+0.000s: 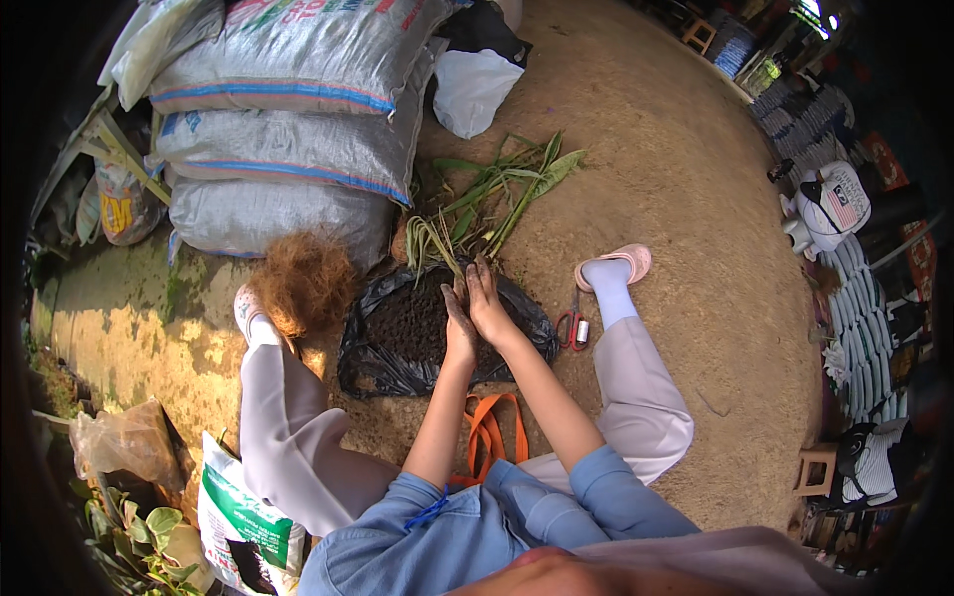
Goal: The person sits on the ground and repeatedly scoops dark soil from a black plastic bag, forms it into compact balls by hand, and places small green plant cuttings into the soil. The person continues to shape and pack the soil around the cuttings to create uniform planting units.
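Observation:
A black plastic sheet point(534, 323) lies on the ground between my feet, with dark crumbly soil point(402, 323) spread on it. My left hand point(458, 326) and my right hand point(486, 306) reach over the soil, palms facing and fingers fairly straight. Between them is the lower stem of a small plant point(430, 241) with drooping, narrow leaves. Both hands have dark soil on the fingers. Its root end is hidden by my hands. Just beyond lie more long green leafy plants point(512, 189), loose on the ground.
Red-handled scissors point(569, 328) and a small white spool point(582, 332) lie right of the sheet. Brown fibre point(306, 283) sits at left, before stacked grey sacks point(288, 149). An orange strap point(487, 427) lies nearer me. A green-white bag point(248, 512) stands lower left.

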The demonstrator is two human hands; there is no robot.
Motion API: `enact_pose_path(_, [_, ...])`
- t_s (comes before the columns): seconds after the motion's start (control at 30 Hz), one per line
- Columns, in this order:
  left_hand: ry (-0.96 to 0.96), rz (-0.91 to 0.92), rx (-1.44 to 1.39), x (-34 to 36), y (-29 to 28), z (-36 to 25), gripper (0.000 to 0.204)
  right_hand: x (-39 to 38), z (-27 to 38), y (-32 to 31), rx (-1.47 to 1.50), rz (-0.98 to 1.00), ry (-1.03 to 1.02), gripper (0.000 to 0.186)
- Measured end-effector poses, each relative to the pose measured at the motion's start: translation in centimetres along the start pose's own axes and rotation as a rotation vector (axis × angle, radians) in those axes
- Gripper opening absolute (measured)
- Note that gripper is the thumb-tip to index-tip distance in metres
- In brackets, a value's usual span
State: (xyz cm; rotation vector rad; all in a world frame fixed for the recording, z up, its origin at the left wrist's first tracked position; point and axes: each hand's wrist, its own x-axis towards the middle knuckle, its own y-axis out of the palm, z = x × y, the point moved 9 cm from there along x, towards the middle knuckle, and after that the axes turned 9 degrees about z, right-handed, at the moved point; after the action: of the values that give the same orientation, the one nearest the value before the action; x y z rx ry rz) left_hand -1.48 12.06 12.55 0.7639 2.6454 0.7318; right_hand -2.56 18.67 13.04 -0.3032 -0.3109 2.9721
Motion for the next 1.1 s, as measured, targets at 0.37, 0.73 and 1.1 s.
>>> enact_pose_path(0.37, [-0.184, 0.01, -0.366, -1.0, 3.0, 0.1, 0.068, -1.1, 1.1, -2.5, -0.246, -0.179, 0.137, 0.077])
enact_pose_path(0.73, [-0.212, 0.016, -0.622, 0.6, 1.0, 2.2, 0.037, -4.5, 3.1, -7.1, 0.405, -0.512, -0.314, 0.03])
enact_pose_path(1.1, [-0.19, -0.026, -0.647, 0.5, 0.3, 1.3, 0.022, -3.9, 1.4, -5.8, 0.499, -0.434, -0.213, 0.035])
